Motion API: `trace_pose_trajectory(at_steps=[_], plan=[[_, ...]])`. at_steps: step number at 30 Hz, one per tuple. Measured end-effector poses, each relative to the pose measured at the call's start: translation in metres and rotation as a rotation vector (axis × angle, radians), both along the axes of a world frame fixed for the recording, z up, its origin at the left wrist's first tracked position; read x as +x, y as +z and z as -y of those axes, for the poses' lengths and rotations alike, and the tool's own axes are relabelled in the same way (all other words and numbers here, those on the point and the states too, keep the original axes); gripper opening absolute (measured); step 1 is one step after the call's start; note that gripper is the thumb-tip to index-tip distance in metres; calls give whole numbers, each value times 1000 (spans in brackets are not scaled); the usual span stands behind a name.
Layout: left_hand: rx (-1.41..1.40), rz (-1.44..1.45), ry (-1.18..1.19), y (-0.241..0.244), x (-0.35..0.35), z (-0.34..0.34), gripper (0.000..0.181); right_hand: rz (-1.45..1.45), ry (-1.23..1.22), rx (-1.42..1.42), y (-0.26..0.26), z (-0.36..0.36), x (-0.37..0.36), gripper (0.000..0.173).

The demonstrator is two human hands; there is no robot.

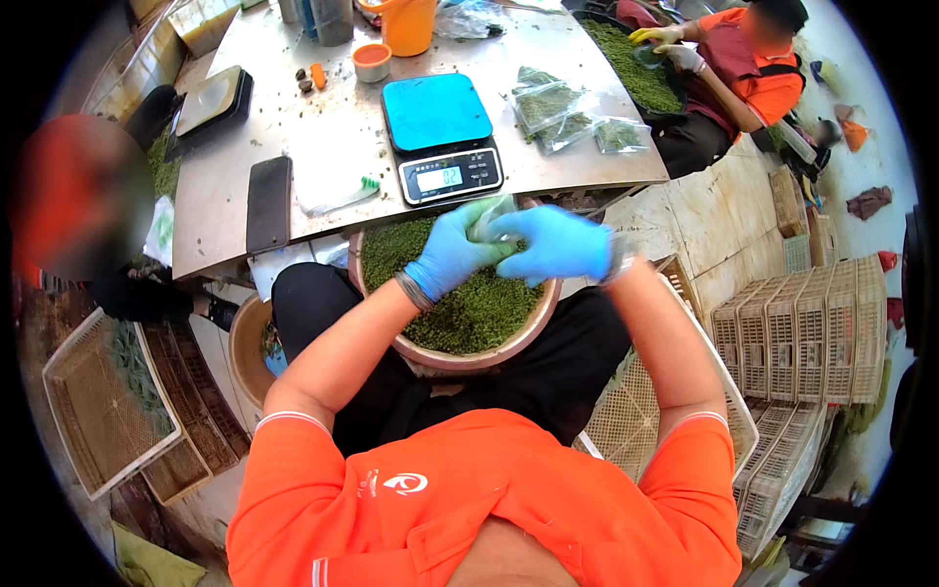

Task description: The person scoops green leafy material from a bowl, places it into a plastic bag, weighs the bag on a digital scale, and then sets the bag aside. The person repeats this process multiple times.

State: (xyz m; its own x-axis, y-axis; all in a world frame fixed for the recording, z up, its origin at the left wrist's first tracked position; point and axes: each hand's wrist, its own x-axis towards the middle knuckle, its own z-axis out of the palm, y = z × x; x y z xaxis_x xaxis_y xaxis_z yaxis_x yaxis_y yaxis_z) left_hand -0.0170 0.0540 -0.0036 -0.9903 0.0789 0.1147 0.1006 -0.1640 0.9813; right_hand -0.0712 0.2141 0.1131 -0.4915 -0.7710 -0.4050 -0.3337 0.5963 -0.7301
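My left hand [451, 249] and my right hand [554, 246], both in blue gloves, meet above a round basin [469, 361] on my lap. The basin holds small green peppercorn-like grains [477, 315]. My left hand grips a clear plastic bag [493, 216] near its top. Blurred right-hand fingers are at the bag; whether they pinch it or hold grains is hidden. Just beyond the basin, on the metal table [330, 125], sits a digital kitchen scale [440, 117] with a blue platform and lit display. Filled clear bags [554, 110] lie to its right.
A dark phone-like slab [269, 204], a second scale [210, 101], an orange bucket [407, 26] and a small tub [372, 62] stand on the table. Co-workers sit at left and upper right, one with gloved hands over a grain tub. Plastic crates [799, 330] are stacked at right; another [110, 403] lies left.
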Motion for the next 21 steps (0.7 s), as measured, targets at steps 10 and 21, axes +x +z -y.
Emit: trace_pose_trajectory(at_steps=[10,21], plan=[[164,75,-64,19,-12,-37,47,-472,102,-94,-13,-22,-11,43],[-132,157,-414,22,-71,-52,25,-401,-517,-320,-30,-79,-36,18]])
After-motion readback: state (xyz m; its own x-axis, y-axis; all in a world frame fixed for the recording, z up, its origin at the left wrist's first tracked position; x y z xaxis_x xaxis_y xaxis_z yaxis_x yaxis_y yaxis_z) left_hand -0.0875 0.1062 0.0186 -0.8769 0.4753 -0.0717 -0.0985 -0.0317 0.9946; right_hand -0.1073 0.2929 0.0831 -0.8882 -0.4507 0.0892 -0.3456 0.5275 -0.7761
